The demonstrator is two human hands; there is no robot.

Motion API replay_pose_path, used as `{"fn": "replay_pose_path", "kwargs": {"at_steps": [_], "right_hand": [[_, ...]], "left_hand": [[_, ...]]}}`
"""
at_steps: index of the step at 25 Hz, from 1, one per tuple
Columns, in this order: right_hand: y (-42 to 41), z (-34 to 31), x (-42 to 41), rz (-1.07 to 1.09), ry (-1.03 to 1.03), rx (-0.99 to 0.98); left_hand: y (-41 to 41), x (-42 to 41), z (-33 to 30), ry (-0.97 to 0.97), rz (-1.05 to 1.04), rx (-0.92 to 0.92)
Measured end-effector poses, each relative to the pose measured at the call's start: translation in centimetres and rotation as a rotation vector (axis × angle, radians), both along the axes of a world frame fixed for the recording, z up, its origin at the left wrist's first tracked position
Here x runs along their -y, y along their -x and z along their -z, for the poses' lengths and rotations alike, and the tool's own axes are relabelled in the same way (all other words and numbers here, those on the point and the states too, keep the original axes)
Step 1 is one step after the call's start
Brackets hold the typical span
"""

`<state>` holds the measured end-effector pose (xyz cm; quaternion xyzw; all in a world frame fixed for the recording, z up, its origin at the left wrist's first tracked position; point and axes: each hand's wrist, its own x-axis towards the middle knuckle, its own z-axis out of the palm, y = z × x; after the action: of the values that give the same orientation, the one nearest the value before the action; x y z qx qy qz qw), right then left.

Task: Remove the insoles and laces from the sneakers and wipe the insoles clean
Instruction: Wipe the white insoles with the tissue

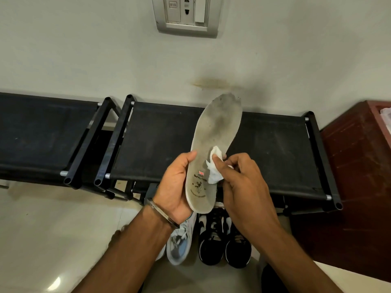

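Note:
A worn grey insole (pixel 215 132) with dark smudges near its toe and a small flag logo at the heel stands upright in front of me. My left hand (pixel 175 185) grips its heel end from the left. My right hand (pixel 243 178) pinches a crumpled white wipe (pixel 214 166) and presses it against the insole's middle. On the floor below sit a white and light-blue sneaker (pixel 179 242) with laces showing and a pair of black and white sneakers (pixel 224 240).
Two low black fabric-topped shoe racks (pixel 275 149) stand against the pale wall. A dark red wooden cabinet (pixel 355 166) is at the right. A wall socket plate (pixel 186 13) is above. The floor is pale tile (pixel 53 229).

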<state>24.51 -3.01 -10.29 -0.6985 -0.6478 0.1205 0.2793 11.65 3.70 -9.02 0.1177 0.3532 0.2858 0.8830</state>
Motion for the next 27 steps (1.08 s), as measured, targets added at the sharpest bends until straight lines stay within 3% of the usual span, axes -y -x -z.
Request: {"fn": "replay_pose_path", "kwargs": {"at_steps": [4, 8, 10, 12, 14, 16, 19, 20, 23, 24, 25, 27], "right_hand": [[0.5, 0.2, -0.2, 0.076, 0.11, -0.262], [2.8, -0.8, 0.6, -0.193, 0.108, -0.51], [2.3, -0.7, 0.7, -0.23, 0.077, -0.355], [1.3, -0.3, 0.4, -0.153, 0.048, 0.042], [0.7, 0.0, 0.3, -0.055, 0.044, 0.135], [1.3, 0.1, 0.5, -0.077, 0.049, -0.017], [3.0, -1.1, 0.8, -0.19, 0.175, -0.633], [3.2, -1.3, 1.0, -0.214, 0.182, -0.635], [1.4, -0.6, 0.6, -0.137, 0.053, 0.015], [1.0, -0.5, 0.5, -0.088, 0.045, 0.127], [0.9, -0.6, 0.5, -0.062, 0.048, 0.126], [1.8, -0.7, 0.8, -0.111, 0.076, -0.08]], "left_hand": [[-0.6, 0.5, -0.2, 0.045, 0.004, 0.004], [-0.1, -0.1, 0.2, 0.096, -0.006, 0.055], [0.2, -0.4, 0.2, 0.112, 0.001, 0.074], [0.2, -0.4, 0.1, 0.113, 0.001, 0.084], [0.3, -0.4, 0.2, 0.092, -0.028, 0.047], [0.4, -0.6, 0.2, 0.089, -0.046, 0.03], [0.8, -0.9, 0.2, 0.091, -0.064, 0.036], [0.9, -1.0, 0.2, 0.089, -0.06, 0.032], [1.0, -1.0, 0.3, 0.103, -0.052, 0.058], [1.0, -1.0, 0.3, 0.095, -0.062, 0.055], [1.0, -1.0, 0.3, 0.091, -0.067, 0.049], [1.0, -0.9, 0.3, 0.096, -0.062, 0.053]]}}
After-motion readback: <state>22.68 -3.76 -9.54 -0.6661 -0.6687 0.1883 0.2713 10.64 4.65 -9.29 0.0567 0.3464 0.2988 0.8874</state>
